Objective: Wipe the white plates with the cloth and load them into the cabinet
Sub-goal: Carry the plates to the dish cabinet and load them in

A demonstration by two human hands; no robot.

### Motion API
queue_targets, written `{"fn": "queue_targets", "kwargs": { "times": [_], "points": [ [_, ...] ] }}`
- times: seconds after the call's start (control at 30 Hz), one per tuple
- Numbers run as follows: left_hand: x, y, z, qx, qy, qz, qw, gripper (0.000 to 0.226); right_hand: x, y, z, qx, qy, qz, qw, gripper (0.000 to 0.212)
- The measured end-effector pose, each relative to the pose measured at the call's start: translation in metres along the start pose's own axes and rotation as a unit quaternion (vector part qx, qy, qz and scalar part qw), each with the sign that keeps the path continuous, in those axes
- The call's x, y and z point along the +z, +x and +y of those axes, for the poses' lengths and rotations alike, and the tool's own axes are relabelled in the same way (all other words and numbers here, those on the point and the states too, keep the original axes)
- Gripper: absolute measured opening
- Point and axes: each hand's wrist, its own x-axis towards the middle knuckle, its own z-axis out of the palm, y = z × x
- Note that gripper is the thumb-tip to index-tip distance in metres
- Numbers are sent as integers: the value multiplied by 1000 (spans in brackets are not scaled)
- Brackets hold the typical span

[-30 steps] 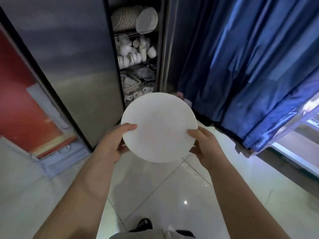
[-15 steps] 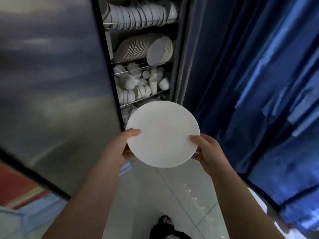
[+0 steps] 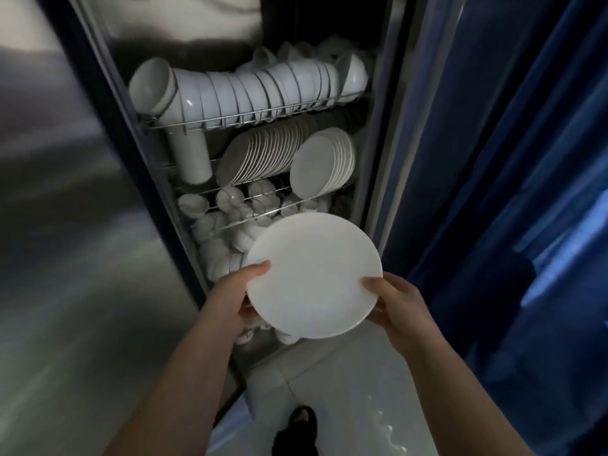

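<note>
While a white plate is held at lower centre of the frame, its left rim is gripped by the left hand and its right rim by the right hand. Stacked plates are racked above in the open cabinet.

The left hand and right hand are bare, as are both forearms as far as they show. One foot wears a black open sandal with a looped strap.
</note>
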Motion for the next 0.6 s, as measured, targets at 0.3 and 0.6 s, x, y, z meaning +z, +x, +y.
{"fn": "queue_targets", "kwargs": {
  "times": [0.3, 0.6],
  "points": [
    [67, 187, 104, 2, 24, -35, 999, 36, 45, 193, -54, -24, 9, 18, 1000, 22],
    [93, 291, 145, 12, 39, -33, 999, 60, 74, 316, -81, -56, -6, 17, 998, 35]
  ]
}}
